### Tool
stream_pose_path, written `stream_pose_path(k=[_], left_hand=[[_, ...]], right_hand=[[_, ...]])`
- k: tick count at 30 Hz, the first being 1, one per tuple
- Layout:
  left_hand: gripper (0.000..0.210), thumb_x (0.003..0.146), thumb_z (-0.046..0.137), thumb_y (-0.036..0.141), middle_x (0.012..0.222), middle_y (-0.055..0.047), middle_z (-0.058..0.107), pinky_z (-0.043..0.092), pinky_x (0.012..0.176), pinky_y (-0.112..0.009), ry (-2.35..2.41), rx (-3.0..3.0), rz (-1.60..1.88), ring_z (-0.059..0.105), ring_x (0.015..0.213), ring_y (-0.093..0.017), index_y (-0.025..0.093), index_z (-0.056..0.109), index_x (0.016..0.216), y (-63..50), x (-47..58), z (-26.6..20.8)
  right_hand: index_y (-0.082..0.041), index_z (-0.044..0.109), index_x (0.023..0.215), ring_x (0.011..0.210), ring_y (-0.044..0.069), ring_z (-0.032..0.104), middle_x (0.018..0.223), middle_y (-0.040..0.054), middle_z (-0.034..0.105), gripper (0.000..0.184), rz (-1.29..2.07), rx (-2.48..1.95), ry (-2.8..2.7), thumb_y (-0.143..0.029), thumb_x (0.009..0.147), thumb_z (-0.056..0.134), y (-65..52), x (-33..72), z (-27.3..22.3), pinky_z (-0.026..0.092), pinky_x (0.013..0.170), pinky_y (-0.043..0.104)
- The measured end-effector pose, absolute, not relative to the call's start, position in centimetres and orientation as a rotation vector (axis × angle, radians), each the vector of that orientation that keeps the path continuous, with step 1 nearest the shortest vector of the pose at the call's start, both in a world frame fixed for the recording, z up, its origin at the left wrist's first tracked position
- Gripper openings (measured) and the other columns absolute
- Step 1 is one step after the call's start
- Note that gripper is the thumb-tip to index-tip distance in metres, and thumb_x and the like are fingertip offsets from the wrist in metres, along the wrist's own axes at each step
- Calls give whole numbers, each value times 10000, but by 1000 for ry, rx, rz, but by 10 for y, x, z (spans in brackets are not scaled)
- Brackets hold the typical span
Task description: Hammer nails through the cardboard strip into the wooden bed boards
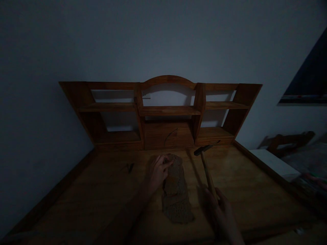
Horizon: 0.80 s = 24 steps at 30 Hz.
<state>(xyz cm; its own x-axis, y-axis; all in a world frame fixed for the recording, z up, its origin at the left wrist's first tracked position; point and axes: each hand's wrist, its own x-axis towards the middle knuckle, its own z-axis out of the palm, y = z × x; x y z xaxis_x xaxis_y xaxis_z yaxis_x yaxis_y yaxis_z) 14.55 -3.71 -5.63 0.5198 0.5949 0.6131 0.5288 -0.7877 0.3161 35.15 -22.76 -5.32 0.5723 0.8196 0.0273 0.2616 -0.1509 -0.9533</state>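
Note:
A hammer (208, 173) with a wooden handle and dark metal head is gripped low on its handle by my right hand (221, 209). Its head is raised to the right of a rough, brown, uneven slab (177, 190), which lies lengthwise on the wooden desktop (102, 200). At the slab's far end rests my left hand (158, 172), fingers bent and pinched together against the upper left edge. Whatever sits between those fingertips is too dark to make out. A few small, thin dark pieces (130, 167) lie left of this hand.
Along the back of the desk stands a wooden shelf unit (170, 110) against the wall. A thin curved dark line (170, 135) shows on its middle panel. To the right are a white surface (270, 161) and a wooden chair back (291, 141). The room is dim.

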Motion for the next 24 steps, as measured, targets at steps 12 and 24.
stream_pose_path(k=[12,24], left_hand=[[518,730,542,-21,1075,-43,590,447,859,-365,990,2724,1033,499,1021,-210,306,672,1110,-39,144,-52],[515,725,527,-34,1045,-21,615,442,866,-351,958,2669,1033,513,1025,-203,310,687,1073,-40,145,-48]], right_hand=[[-109,625,1078,790,275,687,861,126,736,585,710,-1666,-905,-604,771,567,-228,357,-55,531,621,288],[-126,623,1053,863,274,670,939,124,722,492,730,-1632,-943,-550,813,552,-228,359,-61,525,679,294]])
